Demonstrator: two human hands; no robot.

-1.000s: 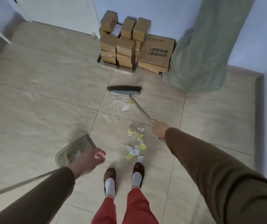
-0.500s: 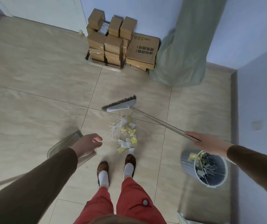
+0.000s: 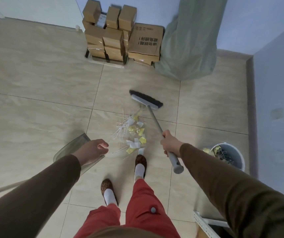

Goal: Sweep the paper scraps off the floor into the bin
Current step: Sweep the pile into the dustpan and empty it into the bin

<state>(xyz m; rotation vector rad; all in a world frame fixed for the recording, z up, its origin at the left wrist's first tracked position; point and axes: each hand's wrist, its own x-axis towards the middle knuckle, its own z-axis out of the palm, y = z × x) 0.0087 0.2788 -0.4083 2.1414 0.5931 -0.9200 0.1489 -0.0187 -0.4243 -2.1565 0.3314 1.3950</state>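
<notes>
A pile of yellow and white paper scraps (image 3: 136, 134) mixed with thin white sticks lies on the tiled floor just ahead of my feet. My right hand (image 3: 169, 145) grips the grey handle of the broom (image 3: 146, 100). The broom's head rests on the floor just beyond the pile, to its right. My left hand (image 3: 93, 150) is curled over the translucent grey dustpan (image 3: 70, 148) left of the pile, and the pan's long handle runs out from under my forearm. The grey bin (image 3: 230, 157), partly hidden by my right arm, stands to the right with scraps and sticks inside.
Stacked cardboard boxes (image 3: 120, 35) and a big green sack (image 3: 189, 40) stand against the far wall. Blue walls close in the right side. A white metal frame (image 3: 205, 222) sits at the bottom right.
The broom head has swung from the pile's upper left to its upper right. My right hand has come in from over the bin and now grips the handle closer to me.
</notes>
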